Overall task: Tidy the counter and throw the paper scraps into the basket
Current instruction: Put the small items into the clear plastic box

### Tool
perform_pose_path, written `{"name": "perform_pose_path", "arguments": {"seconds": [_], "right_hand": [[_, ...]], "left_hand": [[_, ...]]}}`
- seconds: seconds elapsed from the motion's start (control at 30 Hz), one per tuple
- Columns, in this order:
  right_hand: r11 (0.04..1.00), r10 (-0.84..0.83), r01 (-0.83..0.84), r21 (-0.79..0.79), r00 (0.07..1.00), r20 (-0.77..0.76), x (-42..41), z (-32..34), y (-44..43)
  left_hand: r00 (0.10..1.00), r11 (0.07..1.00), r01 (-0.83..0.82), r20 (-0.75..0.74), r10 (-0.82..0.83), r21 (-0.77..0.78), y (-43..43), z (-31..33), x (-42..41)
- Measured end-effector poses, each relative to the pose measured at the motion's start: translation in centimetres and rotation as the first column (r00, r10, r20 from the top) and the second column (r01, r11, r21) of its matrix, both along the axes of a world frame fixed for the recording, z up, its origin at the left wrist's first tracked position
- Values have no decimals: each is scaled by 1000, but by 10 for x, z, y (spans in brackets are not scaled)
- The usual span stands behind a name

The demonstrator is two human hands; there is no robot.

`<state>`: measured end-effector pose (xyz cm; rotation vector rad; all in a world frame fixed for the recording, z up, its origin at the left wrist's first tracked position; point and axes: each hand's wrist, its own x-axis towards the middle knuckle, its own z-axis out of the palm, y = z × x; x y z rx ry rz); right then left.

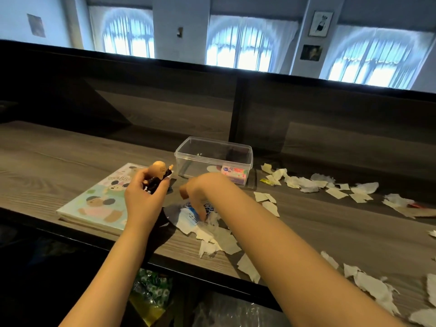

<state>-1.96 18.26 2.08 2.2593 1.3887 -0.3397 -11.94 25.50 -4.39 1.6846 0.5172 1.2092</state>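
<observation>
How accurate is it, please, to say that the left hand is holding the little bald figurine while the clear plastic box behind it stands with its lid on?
Not quite. The clear plastic box has no lid on it; the head view shows it standing open at the top. The rest holds: the left hand does grip the little bald figurine, with the box behind it.

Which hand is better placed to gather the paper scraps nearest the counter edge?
Right. The right hand reaches down at the scraps by the blue-and-white wrapper, while the left hand is busy gripping a toy figure above the picture book.
</observation>
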Motion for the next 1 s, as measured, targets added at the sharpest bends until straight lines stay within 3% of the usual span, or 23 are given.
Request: {"name": "perform_pose_path", "arguments": {"seconds": [0.13, 0.27, 0.37, 0.47, 0.57, 0.7, 0.83, 1.0], "right_hand": [[998, -2, 2, 56, 1000, -5, 7, -2, 0], [948, 92, -100, 303, 995, 39, 13, -2, -22], [884, 70, -22, 467, 994, -87, 20, 3, -44], [763, 16, 117, 635, 980, -200, 27, 12, -65], [560, -38, 243, 792, 962, -269, 36, 23, -84], [355, -104, 297, 886, 955, -279, 54, 37, -105], [266, -202, 322, 908, 940, -274, 72, 46, -121], [215, -229, 313, 925, 937, -264, 86, 57, -129]], "left_hand": [[1000, 1000, -7, -11, 7, 28, -2, 1, -2], [1000, 1000, -4, -15, 4, 27, -3, 2, -3], [1000, 1000, 17, -18, -17, 3, -5, 4, -3], [999, 998, 42, -22, -42, -42, -7, 4, -3], [995, 991, 97, 17, -96, -93, -10, 7, 1], [989, 990, 144, -17, -144, -8, -23, 24, 15], [972, 976, 218, -83, -218, -17, -22, 53, 51], [927, 948, 189, -365, -87, 254, 1, 79, 107]]}}
